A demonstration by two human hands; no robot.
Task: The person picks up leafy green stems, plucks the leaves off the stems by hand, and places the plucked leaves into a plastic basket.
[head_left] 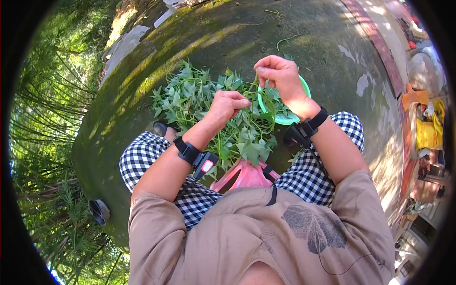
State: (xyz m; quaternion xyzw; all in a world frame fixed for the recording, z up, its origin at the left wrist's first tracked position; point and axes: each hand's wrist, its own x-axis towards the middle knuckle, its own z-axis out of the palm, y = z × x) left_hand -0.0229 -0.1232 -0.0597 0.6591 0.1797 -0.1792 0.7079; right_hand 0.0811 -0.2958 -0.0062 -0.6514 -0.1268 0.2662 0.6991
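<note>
A heap of cut leafy green vines [185,92] lies on the ground between my knees. My left hand [227,105] is over the heap, thumb and fingers pinched together on a thin green stem. Higher and to the right, my right hand [281,80] is closed too, its fingertips pinching a green stem [253,84] that hangs down toward the left hand. Just beneath the right hand stands a light green basin [308,87] holding some leaves, partly hidden by that hand and wrist.
A pink plastic stool [246,176] is between my thighs. Mossy concrete [228,45] surrounds the heap, with a loose stem [284,42] on it. A dark pot [99,211] stands at left near dense greenery [52,118]. Yellow items [430,130] and clutter line the right side.
</note>
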